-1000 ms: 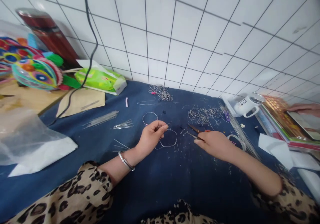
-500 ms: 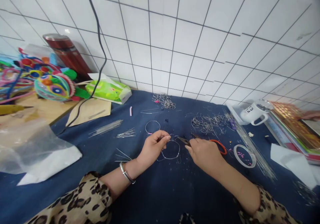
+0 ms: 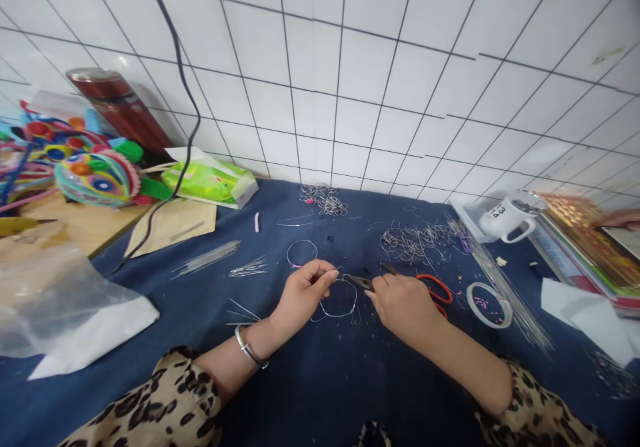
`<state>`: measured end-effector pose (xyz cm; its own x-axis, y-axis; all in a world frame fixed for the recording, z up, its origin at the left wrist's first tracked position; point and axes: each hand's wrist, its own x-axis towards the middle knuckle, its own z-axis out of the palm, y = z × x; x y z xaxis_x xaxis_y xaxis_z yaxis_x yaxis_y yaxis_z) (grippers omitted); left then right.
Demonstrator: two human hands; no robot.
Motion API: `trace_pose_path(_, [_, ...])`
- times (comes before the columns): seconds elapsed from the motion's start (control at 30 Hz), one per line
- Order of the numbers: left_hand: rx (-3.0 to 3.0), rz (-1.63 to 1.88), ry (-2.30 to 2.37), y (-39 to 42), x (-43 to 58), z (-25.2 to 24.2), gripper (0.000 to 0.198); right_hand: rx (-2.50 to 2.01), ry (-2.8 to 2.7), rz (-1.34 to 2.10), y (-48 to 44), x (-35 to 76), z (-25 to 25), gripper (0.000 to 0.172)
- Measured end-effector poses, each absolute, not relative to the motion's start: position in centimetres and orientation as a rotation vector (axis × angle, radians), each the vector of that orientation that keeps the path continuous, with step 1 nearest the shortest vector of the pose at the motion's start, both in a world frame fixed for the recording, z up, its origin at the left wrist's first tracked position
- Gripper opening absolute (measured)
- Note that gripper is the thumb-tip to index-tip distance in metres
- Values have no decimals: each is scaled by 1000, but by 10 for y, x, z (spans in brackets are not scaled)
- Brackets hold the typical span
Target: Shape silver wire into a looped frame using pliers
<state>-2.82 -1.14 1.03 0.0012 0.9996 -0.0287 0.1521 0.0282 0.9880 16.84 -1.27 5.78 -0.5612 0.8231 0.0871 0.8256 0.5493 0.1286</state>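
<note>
My left hand (image 3: 303, 294) pinches the left side of a thin wire ring (image 3: 345, 312) that lies on the dark blue cloth (image 3: 325, 374). My right hand (image 3: 403, 304) grips red-handled pliers (image 3: 425, 286); their dark jaws point left and touch the ring's top edge. A silver bangle sits on my left wrist. Both sleeves are leopard print.
Piles of bent wire (image 3: 413, 242) and straight wire pieces (image 3: 210, 256) lie on the cloth. A second wire ring (image 3: 302, 252), a tape roll (image 3: 489, 304), a white mug (image 3: 505, 219), a green tissue pack (image 3: 210, 182), a plastic bag (image 3: 60, 304) and another person's hand (image 3: 617, 218) at the far right.
My right hand moved left with the pliers until their jaws met the wire ring. My left hand kept its pinch on the ring. The camera tilted up slightly.
</note>
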Motion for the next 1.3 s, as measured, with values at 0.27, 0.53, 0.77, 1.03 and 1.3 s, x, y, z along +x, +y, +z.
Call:
trace_pose_path(0.27, [1335,1109,1310,-11,-28,10,19,-1493,-2769,-160,-13,172,66,27])
trace_pose_path(0.53, [1397,1070,1262,-10,-26,10,15,-1517,-2757,-116,-11,175,65,27])
trace_pose_path(0.77, [1388,1069,1204,-10,-26,6,13,-1537,-2758,-91,-8,176,61,28])
trace_pose_path(1.03, [1352,1066,1161,-10,-24,6,12,-1504,-2764,-62,-8,177,58,28])
trace_pose_path(1.3, [1362,1060,1157,-9,-25,7,10,-1520,-2769,-61,-7,177,57,28])
